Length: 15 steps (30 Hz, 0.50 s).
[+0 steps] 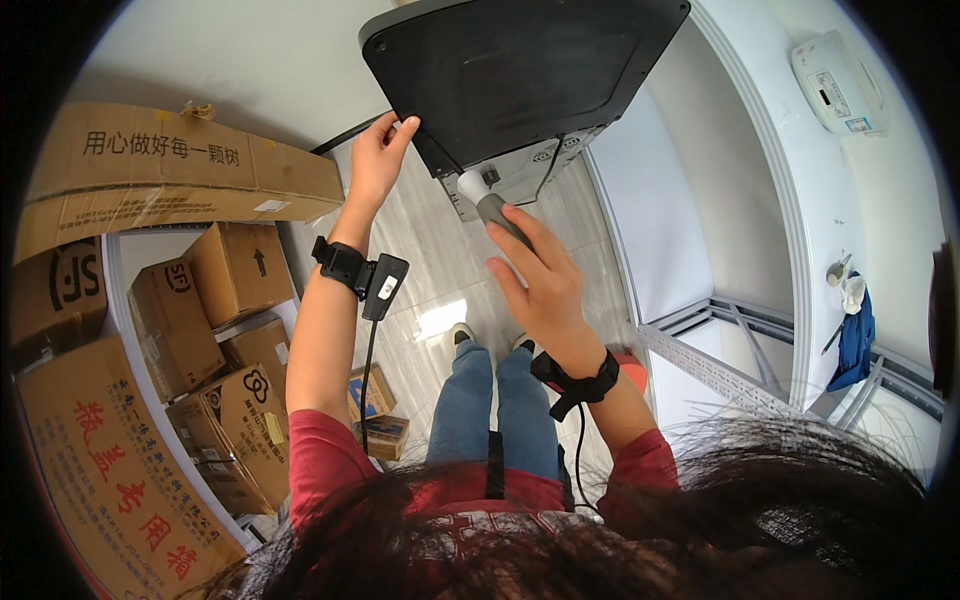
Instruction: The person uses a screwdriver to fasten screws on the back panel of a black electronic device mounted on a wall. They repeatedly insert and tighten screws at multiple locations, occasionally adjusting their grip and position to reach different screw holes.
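A large black panel (530, 80) with rounded corners tops a pale metal machine body (545, 165) at the far side. My left hand (378, 160) is closed at the panel's left corner, thumb and fingers pinched on a black cable (440, 148). This cable runs from the wall side past the fingers to the machine's back. In my right hand (545, 285) is a grey-handled brush (497, 212), its rounded white head close to a dark socket on the machine. Whether the head touches it I cannot tell. The right fingertips round the handle are partly hidden.
Several cardboard boxes (235, 270) fill a shelf at the left, with a long carton (190, 165) above. Smaller boxes (375, 410) lie on the floor beside my legs. At the right stand a white partition (650, 190) and a metal frame (720, 345). Cables hang from both wrist straps.
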Each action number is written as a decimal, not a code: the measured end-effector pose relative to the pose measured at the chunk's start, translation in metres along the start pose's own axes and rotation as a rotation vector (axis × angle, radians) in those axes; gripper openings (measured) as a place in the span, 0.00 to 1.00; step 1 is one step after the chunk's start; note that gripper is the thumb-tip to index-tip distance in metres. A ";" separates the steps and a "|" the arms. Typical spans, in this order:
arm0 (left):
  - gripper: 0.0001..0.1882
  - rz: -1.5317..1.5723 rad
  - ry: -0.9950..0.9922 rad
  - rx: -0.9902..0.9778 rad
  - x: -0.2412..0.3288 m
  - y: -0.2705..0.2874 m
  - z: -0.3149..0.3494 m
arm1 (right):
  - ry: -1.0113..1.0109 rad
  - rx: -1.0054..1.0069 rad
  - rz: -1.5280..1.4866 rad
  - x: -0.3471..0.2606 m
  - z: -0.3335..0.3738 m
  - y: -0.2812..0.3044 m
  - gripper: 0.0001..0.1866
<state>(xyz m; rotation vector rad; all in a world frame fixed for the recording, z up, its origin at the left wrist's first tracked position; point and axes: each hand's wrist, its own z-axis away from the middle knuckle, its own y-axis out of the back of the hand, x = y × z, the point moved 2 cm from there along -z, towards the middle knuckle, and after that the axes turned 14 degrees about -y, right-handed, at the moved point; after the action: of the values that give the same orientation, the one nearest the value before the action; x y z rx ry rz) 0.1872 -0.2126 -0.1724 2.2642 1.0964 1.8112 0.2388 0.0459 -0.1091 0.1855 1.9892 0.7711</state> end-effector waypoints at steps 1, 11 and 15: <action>0.24 -0.008 -0.001 -0.003 0.001 0.000 0.000 | -0.008 0.034 0.005 0.000 -0.001 0.000 0.22; 0.20 -0.014 0.018 -0.020 -0.005 0.001 -0.001 | -0.040 0.106 -0.011 0.004 0.002 -0.002 0.21; 0.20 -0.010 0.023 -0.025 -0.003 0.000 0.000 | 0.069 0.040 0.060 0.001 0.001 0.004 0.19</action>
<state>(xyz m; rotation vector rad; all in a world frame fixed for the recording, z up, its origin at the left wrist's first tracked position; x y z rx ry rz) 0.1875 -0.2143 -0.1750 2.2255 1.0798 1.8411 0.2387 0.0502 -0.1078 0.2458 2.0738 0.7854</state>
